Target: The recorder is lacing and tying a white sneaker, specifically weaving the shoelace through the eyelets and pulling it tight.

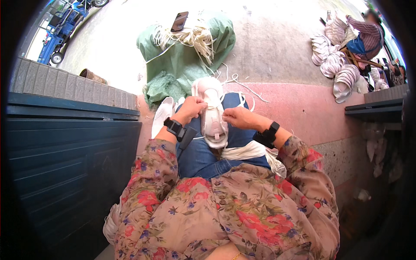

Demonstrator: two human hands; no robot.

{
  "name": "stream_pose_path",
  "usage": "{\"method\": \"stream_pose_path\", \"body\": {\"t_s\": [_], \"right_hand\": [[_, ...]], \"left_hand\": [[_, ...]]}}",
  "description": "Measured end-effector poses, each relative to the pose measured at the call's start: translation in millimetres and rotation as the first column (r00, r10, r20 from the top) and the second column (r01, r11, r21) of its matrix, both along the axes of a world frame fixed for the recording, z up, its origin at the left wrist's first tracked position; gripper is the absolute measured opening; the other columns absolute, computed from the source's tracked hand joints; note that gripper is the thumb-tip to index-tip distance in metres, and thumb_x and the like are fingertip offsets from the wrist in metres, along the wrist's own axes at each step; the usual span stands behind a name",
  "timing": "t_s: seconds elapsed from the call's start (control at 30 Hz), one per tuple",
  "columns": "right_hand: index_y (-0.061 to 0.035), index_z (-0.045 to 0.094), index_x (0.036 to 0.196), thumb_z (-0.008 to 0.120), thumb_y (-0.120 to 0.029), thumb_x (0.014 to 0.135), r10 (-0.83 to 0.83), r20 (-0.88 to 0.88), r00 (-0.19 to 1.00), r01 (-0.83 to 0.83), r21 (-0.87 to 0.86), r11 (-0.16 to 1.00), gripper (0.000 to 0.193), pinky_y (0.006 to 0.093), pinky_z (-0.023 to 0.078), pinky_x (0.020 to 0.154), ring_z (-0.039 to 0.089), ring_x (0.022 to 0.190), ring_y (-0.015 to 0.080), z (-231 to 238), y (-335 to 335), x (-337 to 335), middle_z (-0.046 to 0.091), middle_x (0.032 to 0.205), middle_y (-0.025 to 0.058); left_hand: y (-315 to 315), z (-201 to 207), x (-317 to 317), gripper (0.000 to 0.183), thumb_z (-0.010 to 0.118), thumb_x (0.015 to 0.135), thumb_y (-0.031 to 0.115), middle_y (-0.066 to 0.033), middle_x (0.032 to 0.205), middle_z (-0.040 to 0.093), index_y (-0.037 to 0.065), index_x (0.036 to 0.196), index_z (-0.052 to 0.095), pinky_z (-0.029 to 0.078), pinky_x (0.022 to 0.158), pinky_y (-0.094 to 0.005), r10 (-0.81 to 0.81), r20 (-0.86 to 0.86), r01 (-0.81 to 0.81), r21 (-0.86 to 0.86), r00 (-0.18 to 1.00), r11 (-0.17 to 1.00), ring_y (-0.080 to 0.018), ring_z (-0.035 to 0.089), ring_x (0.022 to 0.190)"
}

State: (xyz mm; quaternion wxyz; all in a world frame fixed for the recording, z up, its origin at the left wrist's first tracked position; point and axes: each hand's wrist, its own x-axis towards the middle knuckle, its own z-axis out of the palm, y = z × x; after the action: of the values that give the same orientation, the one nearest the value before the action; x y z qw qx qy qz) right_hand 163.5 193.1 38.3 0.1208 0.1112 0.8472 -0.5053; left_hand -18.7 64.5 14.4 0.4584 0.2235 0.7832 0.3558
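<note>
Shoe (pixel 212 113) sits on the lap, left hand (pixel 193 108) gripping its side and right hand (pixel 236 117) pinching the lace (pixel 223 113), so I'd brace firmly and pull evenly.

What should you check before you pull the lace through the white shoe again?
1. White shoe resting steady on the lap: ok.
2. Left hand holding the shoe's side: ok.
3. Right hand pinching at the lace area: ok.
4. Lace end through the eyelet: cannot tell, too small.
5. Spare white laces within reach on the lap: ok.
6. Phone lying safely on the green sack: ok.
</note>
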Motion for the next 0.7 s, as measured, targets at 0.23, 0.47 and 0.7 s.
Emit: {"method": "stream_pose_path", "body": {"t_s": [0.23,0.47,0.7], "right_hand": [[-0.001,0.056,0.083,0.051,-0.016,0.085,-0.204,-0.427,0.881,0.204,-0.045,0.978,0.016,0.0267,0.041,0.057,0.051,0.062,0.0135,15.4,-7.4,-20.5,0.053,0.067,0.0058],[-0.0007,0.055,0.089,0.049,-0.016,0.088,-0.404,-0.234,0.884,0.288,-0.406,0.867,0.017,0.0202,0.039,0.059,0.045,0.065,0.0053,1.7,-47.3,6.2,0.051,0.07,-0.0023],[0.0007,0.053,0.086,0.049,-0.016,0.086,-0.436,-0.25,0.864,0.327,-0.38,0.865,0.018,0.0281,0.041,0.058,0.049,0.061,0.0147,3.8,-50.0,27.8,0.053,0.067,0.0108]], "left_hand": [[6.2,8.2,-9.0,0.011,0.054,0.079,0.019,0.0028,0.068,0.049,0.009,0.078,0.057,0.033,0.046,-0.0194,0.009,0.469,0.027,-0.07,0.883,0.997,-0.0063,0.044,0.06],[16.9,-0.4,3.1,0.019,0.058,0.076,0.024,-0.0012,0.072,0.051,0.007,0.084,0.054,0.038,0.049,-0.0241,-0.028,0.11,0.009,0.17,0.993,0.985,-0.0099,0.046,0.063],[43.3,-6.0,10.4,0.029,0.065,0.061,0.023,-0.0186,0.081,0.059,0.003,0.079,0.053,0.044,0.07,-0.035,-0.236,-0.478,0.233,-0.067,0.846,0.97,-0.0299,0.058,0.08]]}}
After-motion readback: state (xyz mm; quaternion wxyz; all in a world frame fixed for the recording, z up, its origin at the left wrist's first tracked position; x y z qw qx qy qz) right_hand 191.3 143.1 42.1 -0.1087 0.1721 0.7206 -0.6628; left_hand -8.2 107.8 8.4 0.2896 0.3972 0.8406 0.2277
